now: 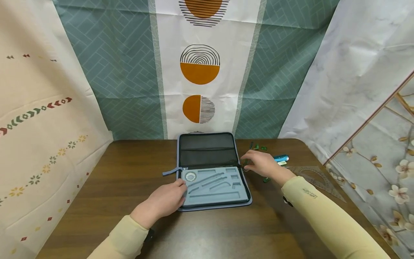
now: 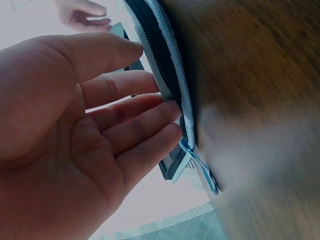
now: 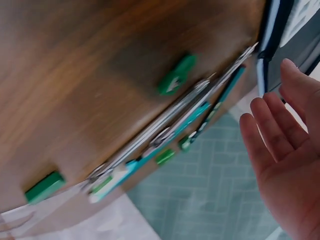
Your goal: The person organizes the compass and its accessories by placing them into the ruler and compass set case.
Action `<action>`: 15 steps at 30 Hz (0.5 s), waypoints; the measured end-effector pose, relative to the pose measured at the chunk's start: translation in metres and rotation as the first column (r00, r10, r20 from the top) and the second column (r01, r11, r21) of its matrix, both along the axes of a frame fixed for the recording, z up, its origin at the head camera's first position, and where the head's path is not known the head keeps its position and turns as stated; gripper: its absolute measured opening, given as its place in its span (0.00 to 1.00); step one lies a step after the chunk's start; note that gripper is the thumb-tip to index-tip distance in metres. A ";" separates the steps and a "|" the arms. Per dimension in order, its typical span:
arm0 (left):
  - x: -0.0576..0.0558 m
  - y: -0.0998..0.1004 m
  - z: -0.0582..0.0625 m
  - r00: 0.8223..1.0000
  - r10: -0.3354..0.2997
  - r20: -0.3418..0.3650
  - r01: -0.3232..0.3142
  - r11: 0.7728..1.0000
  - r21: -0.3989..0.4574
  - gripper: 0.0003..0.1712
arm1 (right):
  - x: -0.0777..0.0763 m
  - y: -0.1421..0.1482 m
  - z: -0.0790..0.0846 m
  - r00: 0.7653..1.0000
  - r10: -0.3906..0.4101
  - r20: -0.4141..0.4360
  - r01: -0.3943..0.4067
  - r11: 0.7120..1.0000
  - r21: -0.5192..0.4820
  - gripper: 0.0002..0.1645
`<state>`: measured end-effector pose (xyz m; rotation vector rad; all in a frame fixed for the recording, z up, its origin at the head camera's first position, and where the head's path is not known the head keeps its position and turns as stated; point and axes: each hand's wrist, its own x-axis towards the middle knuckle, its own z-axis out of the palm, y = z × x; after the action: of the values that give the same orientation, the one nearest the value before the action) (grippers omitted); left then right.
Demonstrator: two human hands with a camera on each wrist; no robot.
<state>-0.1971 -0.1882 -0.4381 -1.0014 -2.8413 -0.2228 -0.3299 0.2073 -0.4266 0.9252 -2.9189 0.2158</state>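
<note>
A zippered case [image 1: 207,141] lies unfolded on the table, with a mesh pocket in its lid. Its blue-grey tray [image 1: 244,190] has shaped recesses, several of them bare, and a pale round disc [image 1: 191,176] at the upper left. My left hand [image 1: 166,201] touches the case's left side, fingertips against the zipper edge [image 2: 160,45] and thumb apart from them. Beside the hinge on the right, my right hand [image 1: 261,163] hovers with loosely bent fingers and nothing in them. Slim metal tools [image 3: 150,127] and a small green piece [image 3: 177,74] lie near it.
Right of the case lie a blue item [image 1: 281,158], a green block [image 3: 44,187] and a clear set square [image 1: 315,180]. A blue zipper pull [image 1: 169,173] sticks out leftward. Patterned cloth [image 1: 129,72] hangs behind the brown table [image 1: 139,158].
</note>
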 end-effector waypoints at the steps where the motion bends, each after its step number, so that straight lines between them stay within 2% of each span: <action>1: 0.000 0.000 0.000 1.000 0.000 0.000 0.000 1.000 0.000 0.14 | 0.001 0.004 0.000 1.000 -0.002 -0.002 0.002 1.000 0.001 0.25; 11: 0.000 0.000 0.001 1.000 -0.004 -0.005 0.004 1.000 -0.004 0.15 | 0.013 0.042 0.001 0.999 -0.027 0.021 0.027 0.999 -0.027 0.23; 15: -0.001 0.000 0.000 1.000 -0.007 -0.008 0.007 1.000 -0.004 0.14 | 0.017 0.056 0.000 1.000 -0.017 0.025 0.018 1.000 -0.023 0.19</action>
<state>-0.1977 -0.1882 -0.4384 -1.0110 -2.8322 -0.2134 -0.3125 0.2632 -0.4268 0.8999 -2.9395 0.2615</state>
